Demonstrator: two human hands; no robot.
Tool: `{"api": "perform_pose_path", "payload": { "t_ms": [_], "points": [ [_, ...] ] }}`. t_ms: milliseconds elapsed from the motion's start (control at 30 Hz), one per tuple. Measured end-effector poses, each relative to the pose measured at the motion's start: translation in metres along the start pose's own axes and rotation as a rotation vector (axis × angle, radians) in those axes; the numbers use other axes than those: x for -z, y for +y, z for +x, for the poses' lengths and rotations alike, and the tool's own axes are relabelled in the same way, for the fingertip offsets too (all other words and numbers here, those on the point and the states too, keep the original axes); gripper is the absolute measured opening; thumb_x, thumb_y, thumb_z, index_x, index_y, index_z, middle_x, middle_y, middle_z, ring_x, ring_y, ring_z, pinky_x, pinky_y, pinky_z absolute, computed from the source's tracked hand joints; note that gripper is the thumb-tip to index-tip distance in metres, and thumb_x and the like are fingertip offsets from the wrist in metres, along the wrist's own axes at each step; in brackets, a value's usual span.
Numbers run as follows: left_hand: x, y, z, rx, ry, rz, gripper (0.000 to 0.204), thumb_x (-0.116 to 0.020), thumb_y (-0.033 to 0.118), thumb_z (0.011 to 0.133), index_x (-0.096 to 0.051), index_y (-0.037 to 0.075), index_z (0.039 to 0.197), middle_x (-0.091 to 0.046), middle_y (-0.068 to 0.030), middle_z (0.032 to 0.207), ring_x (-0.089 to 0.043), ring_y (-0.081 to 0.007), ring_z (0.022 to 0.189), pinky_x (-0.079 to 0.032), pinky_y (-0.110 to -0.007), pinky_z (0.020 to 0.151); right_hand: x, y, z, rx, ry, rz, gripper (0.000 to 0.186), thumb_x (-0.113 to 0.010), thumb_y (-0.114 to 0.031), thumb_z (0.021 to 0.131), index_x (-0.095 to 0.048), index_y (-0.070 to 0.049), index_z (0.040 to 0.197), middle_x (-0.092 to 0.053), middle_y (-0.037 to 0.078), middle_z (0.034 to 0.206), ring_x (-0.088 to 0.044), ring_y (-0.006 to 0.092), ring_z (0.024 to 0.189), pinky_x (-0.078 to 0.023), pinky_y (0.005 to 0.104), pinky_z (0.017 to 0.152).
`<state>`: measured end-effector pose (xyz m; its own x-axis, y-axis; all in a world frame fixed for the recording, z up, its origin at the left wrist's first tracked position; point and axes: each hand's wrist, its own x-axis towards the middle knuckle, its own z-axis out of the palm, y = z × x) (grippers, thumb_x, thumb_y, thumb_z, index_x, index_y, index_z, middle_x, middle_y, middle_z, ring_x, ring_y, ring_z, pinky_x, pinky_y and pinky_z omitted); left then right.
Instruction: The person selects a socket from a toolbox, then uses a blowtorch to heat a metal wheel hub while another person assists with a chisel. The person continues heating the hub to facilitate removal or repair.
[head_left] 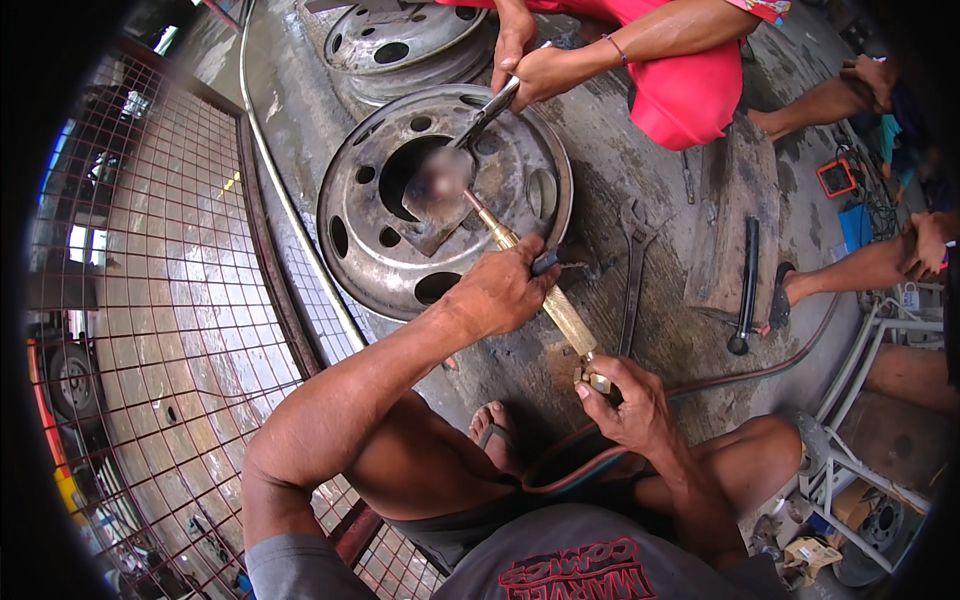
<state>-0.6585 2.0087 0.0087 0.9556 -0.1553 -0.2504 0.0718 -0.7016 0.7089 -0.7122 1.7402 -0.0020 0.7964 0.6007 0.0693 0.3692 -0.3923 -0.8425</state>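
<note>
My left hand (pixel 500 288) is wrapped around the front of a brass gas torch (pixel 568 320). My right hand (pixel 632 405) pinches the valve end at the back of the torch, where hoses join. The torch tip points up and left at a dark metal piece (pixel 433 222) over a steel wheel rim (pixel 360 262). Part of that piece is blurred. Pliers (pixel 488 112) in the co-worker's hands (pixel 545 75) reach toward the metal piece from above; their jaws are partly hidden by the blur.
A second wheel rim (pixel 400 72) lies beyond. Right of the torch are an adjustable wrench (pixel 633 270), a wooden board (pixel 722 235) and a black bar (pixel 748 280). Hoses (pixel 755 372) cross the ground at right. A red wire-mesh fence (pixel 190 220) stands at left. Other people sit at right.
</note>
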Motion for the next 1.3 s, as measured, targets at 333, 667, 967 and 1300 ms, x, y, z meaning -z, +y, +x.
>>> {"api": "perform_pose_path", "payload": {
  "t_ms": [333,667,967,1300],
  "points": [
    [-0.010,-0.015,0.001,-0.082,0.031,0.039,0.040,-0.057,0.035,0.107,-0.051,-0.002,0.121,-0.063,-0.0318,0.076,-0.067,-0.0508,0.084,-0.051,-0.055,0.071,-0.005,-0.001,-0.001,-0.006,0.005,0.002,0.028,-0.075,-0.014,0.093,-0.063,-0.006,0.116,-0.071,0.018,0.093,-0.072,0.0365,0.080,-0.057,0.0433,0.069],
    [-0.005,-0.002,-0.002,-0.047,0.030,-0.008,0.037,-0.060,0.032,0.106,-0.054,-0.001,0.121,-0.066,-0.0285,0.078,-0.068,-0.0486,0.081,-0.052,-0.053,0.071,-0.008,0.003,-0.003,-0.003,0.031,-0.019,0.026,-0.076,-0.015,0.093,-0.063,-0.006,0.114,-0.070,0.017,0.092,-0.071,0.0345,0.078,-0.056,0.0417,0.068],
    [-0.010,-0.007,0.000,-0.047,0.029,-0.012,0.037,-0.060,0.031,0.105,-0.055,-0.001,0.123,-0.067,-0.0287,0.081,-0.069,-0.0478,0.082,-0.054,-0.052,0.072,-0.008,0.004,-0.004,0.009,0.009,-0.061,0.032,-0.077,-0.015,0.092,-0.062,-0.006,0.119,-0.070,0.018,0.096,-0.072,0.0398,0.083,-0.058,0.0449,0.069],
    [-0.006,-0.002,-0.002,-0.002,0.015,0.004,0.041,-0.060,0.032,0.105,-0.054,-0.001,0.127,-0.068,-0.0301,0.081,-0.069,-0.0493,0.085,-0.054,-0.054,0.074,-0.009,0.007,-0.005,0.027,-0.005,-0.081,0.034,-0.077,-0.015,0.092,-0.061,-0.006,0.121,-0.070,0.019,0.096,-0.072,0.0401,0.083,-0.058,0.0445,0.069]
  ]
}}
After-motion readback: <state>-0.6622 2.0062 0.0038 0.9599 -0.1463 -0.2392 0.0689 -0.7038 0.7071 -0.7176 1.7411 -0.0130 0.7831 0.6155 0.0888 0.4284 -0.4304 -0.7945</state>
